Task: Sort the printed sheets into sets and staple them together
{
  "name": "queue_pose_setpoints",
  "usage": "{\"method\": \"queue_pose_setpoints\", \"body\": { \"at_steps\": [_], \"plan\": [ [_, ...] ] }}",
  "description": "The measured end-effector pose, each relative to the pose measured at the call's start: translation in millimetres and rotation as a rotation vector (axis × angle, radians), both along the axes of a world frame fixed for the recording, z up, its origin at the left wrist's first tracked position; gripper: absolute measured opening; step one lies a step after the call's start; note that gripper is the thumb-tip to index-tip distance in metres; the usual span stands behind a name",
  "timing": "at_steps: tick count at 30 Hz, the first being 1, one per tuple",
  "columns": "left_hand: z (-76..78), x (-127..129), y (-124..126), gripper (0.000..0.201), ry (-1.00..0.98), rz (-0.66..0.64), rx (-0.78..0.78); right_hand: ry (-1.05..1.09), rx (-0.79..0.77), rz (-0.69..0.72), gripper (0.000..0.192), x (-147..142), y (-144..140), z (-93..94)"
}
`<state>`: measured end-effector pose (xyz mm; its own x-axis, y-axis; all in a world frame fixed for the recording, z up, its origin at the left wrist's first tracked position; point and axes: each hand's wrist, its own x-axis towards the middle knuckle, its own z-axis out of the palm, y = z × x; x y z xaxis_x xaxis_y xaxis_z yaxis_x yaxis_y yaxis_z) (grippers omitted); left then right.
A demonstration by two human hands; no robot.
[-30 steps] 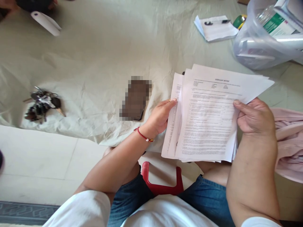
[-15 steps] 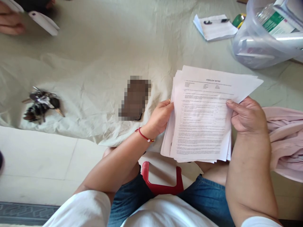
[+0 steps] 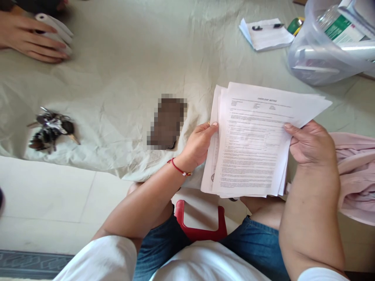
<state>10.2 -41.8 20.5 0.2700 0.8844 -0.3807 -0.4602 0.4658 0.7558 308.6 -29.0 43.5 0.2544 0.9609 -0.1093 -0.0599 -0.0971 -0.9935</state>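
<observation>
stack of printed sheets (image 3: 252,144) held over the lap, just off the near edge of the cloth-covered tabletop (image 3: 123,78); long axis runs away from the person, title line at the far end, top tilted slightly right; sheets fanned, lower ones sticking out on the left edge; left hand (image 3: 197,146) pinches the stack's left edge, fingers curled closed on the paper, thumb on top; right hand (image 3: 312,142) grips the right edge, thumb over the top sheet, fingers hidden under the stack; left of the stack: a blurred dark flat object (image 3: 166,123) near, bunch of keys (image 3: 51,130) well apart; beyond the stack: a notepad with a pen (image 3: 266,33), clear plastic tub (image 3: 322,47) to the far right; pink fabric (image 3: 354,171) just right of the stack, touching the right forearm; another person's hand (image 3: 32,37) rests on a white rolled object, far left corner, well clear of the stack; red stool edge (image 3: 200,230) below the stack, between the knees
</observation>
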Motion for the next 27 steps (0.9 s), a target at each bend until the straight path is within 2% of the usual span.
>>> {"method": "queue_pose_setpoints", "body": {
  "at_steps": [3, 9, 17, 27],
  "plan": [
    [-2.7, -2, 0, 0.029, -0.036, 0.002, -0.003, -0.028, 0.046, -0.067, 0.060, 11, -1, 1.6],
    [0.4, -3, -1, 0.027, -0.028, 0.007, -0.022, -0.063, 0.014, -0.137, 0.059, 14, -6, 7.4],
    [-2.8, 0, 0, 0.028, -0.023, 0.015, -0.021, -0.045, 0.034, -0.103, 0.055, 13, 0, 1.5],
    [0.2, 5, 0, 0.024, 0.022, 0.090, -0.005, -0.041, 0.014, -0.088, 0.059, 14, 4, -7.5]
  ]
}}
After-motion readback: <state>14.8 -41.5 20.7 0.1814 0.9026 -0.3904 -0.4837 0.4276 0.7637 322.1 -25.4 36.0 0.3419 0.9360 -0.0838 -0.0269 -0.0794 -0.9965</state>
